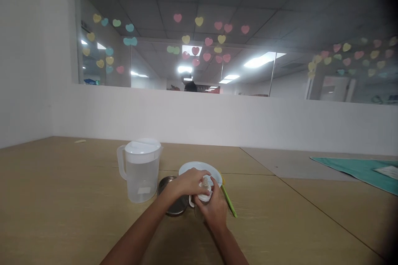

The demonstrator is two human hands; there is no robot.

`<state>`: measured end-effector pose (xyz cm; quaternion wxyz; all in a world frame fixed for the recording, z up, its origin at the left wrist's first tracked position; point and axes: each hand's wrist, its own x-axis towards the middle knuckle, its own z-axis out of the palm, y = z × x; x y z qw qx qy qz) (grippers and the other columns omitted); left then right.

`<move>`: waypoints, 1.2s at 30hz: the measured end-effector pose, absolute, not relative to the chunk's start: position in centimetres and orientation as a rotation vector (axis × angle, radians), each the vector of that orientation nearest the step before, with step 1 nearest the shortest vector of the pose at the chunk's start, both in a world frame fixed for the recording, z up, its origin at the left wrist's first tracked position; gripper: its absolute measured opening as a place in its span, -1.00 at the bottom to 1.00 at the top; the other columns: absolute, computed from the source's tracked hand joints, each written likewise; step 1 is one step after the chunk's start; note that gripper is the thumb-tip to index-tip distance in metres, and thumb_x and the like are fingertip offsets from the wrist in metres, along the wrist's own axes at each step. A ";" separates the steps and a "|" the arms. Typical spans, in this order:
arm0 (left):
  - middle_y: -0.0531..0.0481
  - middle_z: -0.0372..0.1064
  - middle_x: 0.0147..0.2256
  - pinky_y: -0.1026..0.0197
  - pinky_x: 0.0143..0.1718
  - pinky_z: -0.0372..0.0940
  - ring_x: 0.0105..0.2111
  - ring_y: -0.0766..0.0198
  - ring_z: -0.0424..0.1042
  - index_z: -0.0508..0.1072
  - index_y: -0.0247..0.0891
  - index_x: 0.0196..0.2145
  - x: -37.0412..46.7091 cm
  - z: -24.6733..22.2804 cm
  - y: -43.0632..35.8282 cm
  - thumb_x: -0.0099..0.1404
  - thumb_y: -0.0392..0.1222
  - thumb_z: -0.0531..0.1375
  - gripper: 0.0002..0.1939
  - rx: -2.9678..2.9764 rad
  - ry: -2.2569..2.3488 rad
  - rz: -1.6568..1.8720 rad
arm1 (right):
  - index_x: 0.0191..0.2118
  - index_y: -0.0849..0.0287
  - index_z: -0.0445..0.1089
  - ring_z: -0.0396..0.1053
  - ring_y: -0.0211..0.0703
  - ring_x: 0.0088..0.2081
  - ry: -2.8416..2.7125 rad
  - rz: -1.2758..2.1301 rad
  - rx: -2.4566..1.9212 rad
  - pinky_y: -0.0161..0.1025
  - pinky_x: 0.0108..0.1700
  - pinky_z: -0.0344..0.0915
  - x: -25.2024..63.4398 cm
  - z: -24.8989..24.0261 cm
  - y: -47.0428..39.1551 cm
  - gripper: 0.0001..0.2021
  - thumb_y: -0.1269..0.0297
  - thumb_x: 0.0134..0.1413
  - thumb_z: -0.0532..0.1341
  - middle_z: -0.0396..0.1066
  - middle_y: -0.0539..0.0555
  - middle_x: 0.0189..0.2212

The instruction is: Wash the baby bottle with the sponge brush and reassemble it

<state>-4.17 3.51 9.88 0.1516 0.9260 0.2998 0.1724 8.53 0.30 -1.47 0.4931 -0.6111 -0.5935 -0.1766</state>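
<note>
Between my hands stands a baby bottle point(205, 195) with a soft clear nipple, a white collar and a white side handle. My left hand point(192, 182) is closed on the bottle's top, its fingers around the collar beside the nipple. From the right and below, my right hand point(214, 207) grips the bottle, fingers and thumb around the collar and upper body. Most of the bottle's body is hidden by my hands. Just behind them sits a light bluish-white plate or shallow bowl point(192, 165). To the left, a round metal dish point(177, 208) is partly covered by my left forearm.
A lidded clear pitcher point(141, 178) holding liquid stands left of the metal dish. A slim green-handled tool point(229, 202) with a yellow end lies right of my hands. A teal cloth point(348, 167) lies far right on the table point(77, 198). A white wall point(149, 109) rises behind.
</note>
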 end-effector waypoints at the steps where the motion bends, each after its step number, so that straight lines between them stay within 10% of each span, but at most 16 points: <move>1: -0.17 0.40 -0.18 0.14 -0.20 0.27 -0.18 0.06 0.39 0.29 -0.27 0.04 -3.9 9.8 3.1 0.04 0.07 0.17 -0.37 2.681 0.968 0.495 | 0.11 0.31 0.09 0.45 0.01 -0.32 -1.439 -0.430 -1.481 -0.19 -0.36 0.34 8.6 -1.5 0.3 -0.31 -0.03 -0.09 0.15 0.46 0.22 -0.27; 19: -0.15 0.32 -0.04 0.21 -0.23 0.21 -0.10 0.03 0.35 -0.20 -0.15 0.24 -5.2 10.6 2.9 -0.14 0.11 0.28 0.10 2.684 0.932 0.410 | 0.12 0.30 0.09 0.42 -0.05 -0.38 -1.470 -0.459 -1.447 -0.23 -0.39 0.30 8.7 -1.8 0.3 -0.34 0.03 -0.08 0.14 0.44 0.14 -0.36; 36: 0.04 0.41 -0.35 0.29 -0.37 0.26 -0.45 0.33 0.37 0.14 -0.16 0.11 -5.8 12.4 4.0 -0.02 0.07 0.28 -0.23 2.077 0.794 1.206 | 0.11 0.29 0.09 0.42 -0.01 -0.25 -1.456 -0.478 -1.477 -0.20 -0.33 0.31 8.6 -2.0 0.4 -0.28 -0.14 -0.07 0.12 0.43 0.20 -0.23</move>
